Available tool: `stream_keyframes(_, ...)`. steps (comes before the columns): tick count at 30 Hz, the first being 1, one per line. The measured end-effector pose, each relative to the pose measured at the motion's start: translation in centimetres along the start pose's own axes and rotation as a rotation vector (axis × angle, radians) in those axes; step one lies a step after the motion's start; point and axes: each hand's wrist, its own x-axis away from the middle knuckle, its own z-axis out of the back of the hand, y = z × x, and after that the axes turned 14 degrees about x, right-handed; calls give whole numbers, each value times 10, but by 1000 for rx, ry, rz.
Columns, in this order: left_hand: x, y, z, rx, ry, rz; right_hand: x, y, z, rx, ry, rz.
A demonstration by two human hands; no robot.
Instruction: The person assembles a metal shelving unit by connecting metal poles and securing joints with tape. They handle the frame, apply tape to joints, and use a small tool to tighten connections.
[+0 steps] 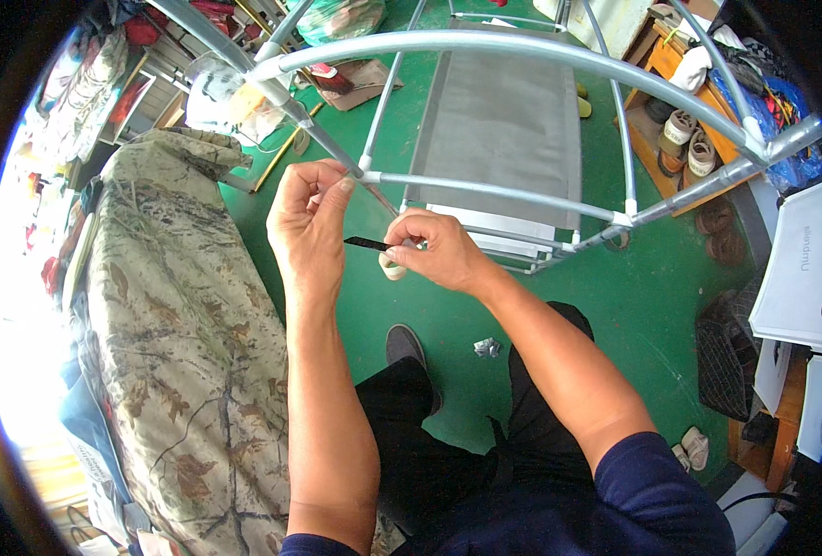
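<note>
My left hand (311, 218) is raised beside a joint of the grey metal tube frame (499, 187), thumb and fingertips pinched together. Whatever is between them, if anything, is too small to make out. To its right, my right hand (437, 248) grips a thin black blade-like strip (366, 244), whose slanted end points toward my left wrist. A pale tape roll (392, 269) shows just under the right fingers; whether they hold it too, I cannot tell. Inside the tube frame lies a flat grey panel (499, 120).
Camouflage cloth (179, 334) drapes a long bulky thing on my left. At right stand a wooden shoe rack (656, 167) with shoes, and white boxes (804, 264). A crumpled silvery scrap (487, 347) lies on the green floor (466, 412) near my feet.
</note>
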Motion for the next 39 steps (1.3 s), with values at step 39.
stream_keyframes(39,-5,-2,-1,88,19,32,-8,-5,-4,31,16,-55)
